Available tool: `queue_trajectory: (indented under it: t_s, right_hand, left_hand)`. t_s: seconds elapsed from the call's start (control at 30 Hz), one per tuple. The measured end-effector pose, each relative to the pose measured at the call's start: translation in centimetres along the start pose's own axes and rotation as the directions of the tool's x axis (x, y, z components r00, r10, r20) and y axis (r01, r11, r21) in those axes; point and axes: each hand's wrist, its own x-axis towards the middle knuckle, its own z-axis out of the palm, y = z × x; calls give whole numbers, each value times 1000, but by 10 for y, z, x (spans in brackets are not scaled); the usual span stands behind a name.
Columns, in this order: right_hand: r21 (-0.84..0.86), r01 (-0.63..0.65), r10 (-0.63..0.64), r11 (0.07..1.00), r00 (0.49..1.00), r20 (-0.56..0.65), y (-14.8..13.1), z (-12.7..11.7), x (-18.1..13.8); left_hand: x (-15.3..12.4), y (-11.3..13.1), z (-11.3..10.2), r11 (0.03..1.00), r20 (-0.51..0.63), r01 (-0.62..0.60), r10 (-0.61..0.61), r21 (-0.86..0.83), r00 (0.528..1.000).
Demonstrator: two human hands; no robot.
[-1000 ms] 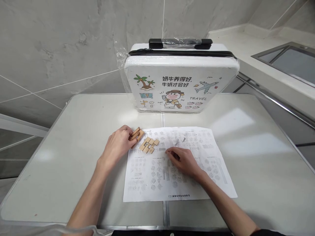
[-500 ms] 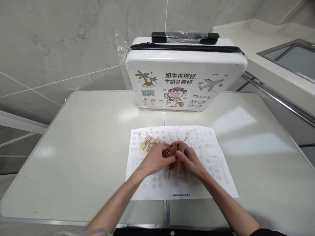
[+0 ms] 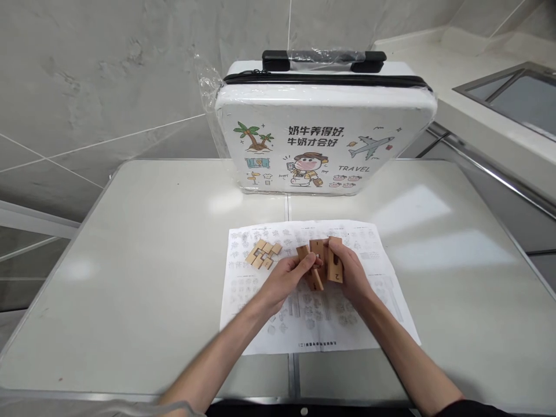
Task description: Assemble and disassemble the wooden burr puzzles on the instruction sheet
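Between my hands are several brown wooden puzzle pieces, held over a printed sheet. My left hand (image 3: 290, 277) is closed around notched pieces, with one slanted wooden piece (image 3: 318, 280) sticking out below the thumb. Another upright piece (image 3: 317, 248) stands between the hands; which hand supports it I cannot tell. My right hand (image 3: 353, 267) grips a notched wooden puzzle piece (image 3: 336, 272) marked "2". To the left, a lighter wooden puzzle assembly (image 3: 256, 261) of interlocked blocks lies on the printed sheet (image 3: 269, 341), apart from both hands.
A white suitcase (image 3: 278, 110) in clear plastic wrap, with a black handle (image 3: 324, 60), stands at the back of the pale folding table (image 3: 143, 260). A metal seam (image 3: 293, 376) runs down the table's middle. A counter (image 3: 434, 63) is at the right.
The brown pieces were bunched together between my hands; now they are spread apart. My right hand has shifted right and tilted its piece so that the number shows.
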Motion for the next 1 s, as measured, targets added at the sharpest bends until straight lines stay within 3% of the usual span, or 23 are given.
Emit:
queue_trajectory:
  t_s: [0.1,0.4,0.6,0.8,1.0]
  right_hand:
    - [44,-16,16,999,1000,14,-2,0,1]
    - [223,-75,25,972,975,219,-13,-1,5]
    - [110,-80,41,991,947,319,-17,-3,3]
    - [-141,-72,116,987,933,341,-13,-5,-1]
    - [-111,-94,127,989,933,338,-17,-8,-4]
  left_hand:
    - [0,0,-1,995,31,24,-21,-98,999]
    - [-1,-6,-3,951,163,83,-35,-298,986]
    - [-1,-9,-5,955,168,65,-16,-288,986]
    - [-3,-8,-6,980,212,64,-22,-191,977]
    - [-4,-5,-10,989,219,66,-36,-130,975]
